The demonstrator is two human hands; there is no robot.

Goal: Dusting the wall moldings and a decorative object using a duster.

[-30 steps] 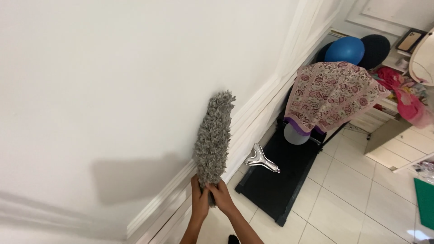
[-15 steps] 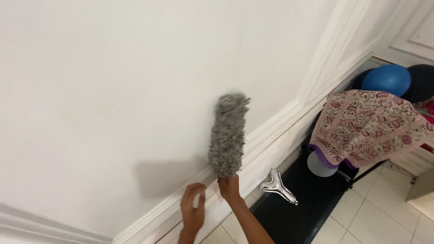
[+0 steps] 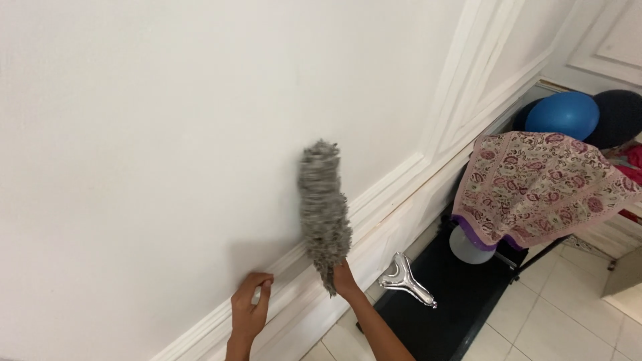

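Observation:
A grey fluffy duster (image 3: 322, 208) stands nearly upright against the white wall (image 3: 167, 134), its head reaching above the white moulding (image 3: 381, 200). My right hand (image 3: 346, 279) grips the duster at its lower end. My left hand (image 3: 251, 309) is off the duster, to its left, fingers curled and touching the moulding, holding nothing.
A black treadmill (image 3: 461, 301) lies along the wall at the right, with a silver foil balloon (image 3: 405, 279) on it. A patterned pink cloth (image 3: 545, 187) drapes over its far end. Behind it sit a blue ball (image 3: 562, 113) and a black ball (image 3: 622, 117). White floor tiles (image 3: 575, 321) lie to the right.
My left hand has let go of the duster and moved left onto the moulding. My right hand alone now holds the duster, whose head has tilted slightly left.

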